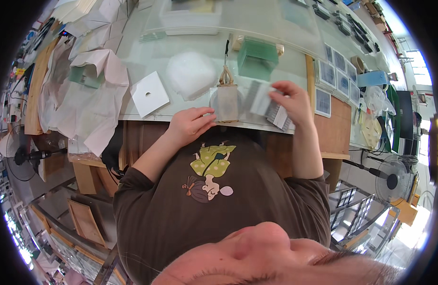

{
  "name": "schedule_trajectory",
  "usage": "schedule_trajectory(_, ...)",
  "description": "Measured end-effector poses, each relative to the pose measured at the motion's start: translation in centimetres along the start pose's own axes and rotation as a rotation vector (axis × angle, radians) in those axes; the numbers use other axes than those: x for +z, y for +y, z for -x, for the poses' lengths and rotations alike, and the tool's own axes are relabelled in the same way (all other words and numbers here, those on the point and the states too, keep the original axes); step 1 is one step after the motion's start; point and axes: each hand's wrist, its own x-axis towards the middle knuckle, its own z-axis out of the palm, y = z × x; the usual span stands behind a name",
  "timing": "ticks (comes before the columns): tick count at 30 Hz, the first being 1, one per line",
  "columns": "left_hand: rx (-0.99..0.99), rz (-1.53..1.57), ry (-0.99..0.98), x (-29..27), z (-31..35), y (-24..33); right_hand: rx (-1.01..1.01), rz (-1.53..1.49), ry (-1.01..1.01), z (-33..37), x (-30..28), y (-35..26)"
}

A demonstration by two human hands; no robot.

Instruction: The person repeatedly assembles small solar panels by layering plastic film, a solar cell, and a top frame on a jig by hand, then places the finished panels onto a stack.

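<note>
My left hand (192, 125) rests at the near table edge with its fingers stretched out. Its fingertips meet the left side of a pale rectangular plate (227, 105), which lies with a clear sheet around it and a cord-wrapped handle pointing away from me. In my right hand (292, 103), thumb and fingers pinch a thin whitish sheet (260, 98), smeared by motion. Beneath that hand a grey-and-white striped panel (279, 118) lies by the table edge. Beyond the plate stands a stack of greenish glass panes (257, 59).
A white fluffy round pad (191, 73) and a white square card with a hole (150, 95) lie left of the plate. Crumpled paper (107, 73) covers the left side. Framed panels (322, 102) lie in stacks at right; a large glass sheet (276, 28) spans the back.
</note>
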Motion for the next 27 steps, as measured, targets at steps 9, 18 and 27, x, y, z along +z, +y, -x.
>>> schedule_trajectory(9, 0.020, -0.029, 0.070, 0.3, 0.5, 0.1, 0.072, -0.111, -0.221, -2.2, 7.6, -1.0)
schedule_trajectory(18, 0.010, -0.012, 0.058, 0.2, 0.2, 0.1, 0.078, -0.056, -0.266, -2.7, 8.0, -0.7)
schedule_trajectory(27, 0.003, -0.025, 0.015, 0.0, 0.1, 0.2, -0.009, -0.005, -0.123, -2.3, 8.1, -1.1)
